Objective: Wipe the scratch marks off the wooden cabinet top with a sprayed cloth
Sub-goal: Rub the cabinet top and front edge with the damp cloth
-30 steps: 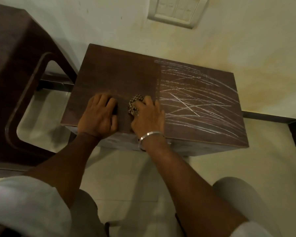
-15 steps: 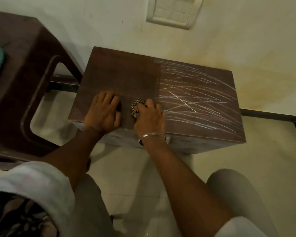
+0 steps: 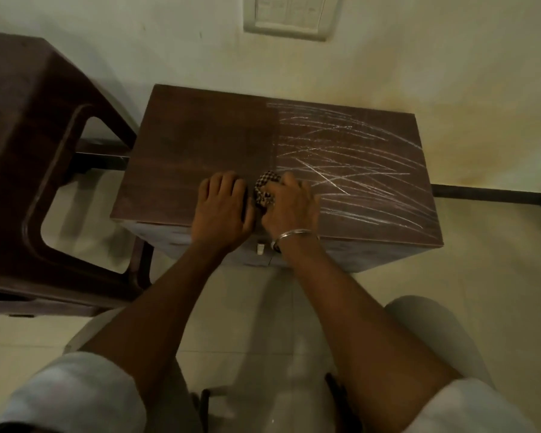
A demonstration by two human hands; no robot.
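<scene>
Right hand bunched over a checked cloth, fingers curled on it, pressing it to the cabinet top near the front edge. Metal bangle on that wrist. Left hand just beside, palm down, fingers laid flat on the wood, holding nothing. Scratch marks: pale streaks across the right half, starting at the cloth; left half dark and unmarked. Brown plastic chair at left. Switch plate on the wall above.

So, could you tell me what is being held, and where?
The right hand grips the checked cloth bunched under its fingers; the left hand holds nothing.
</scene>
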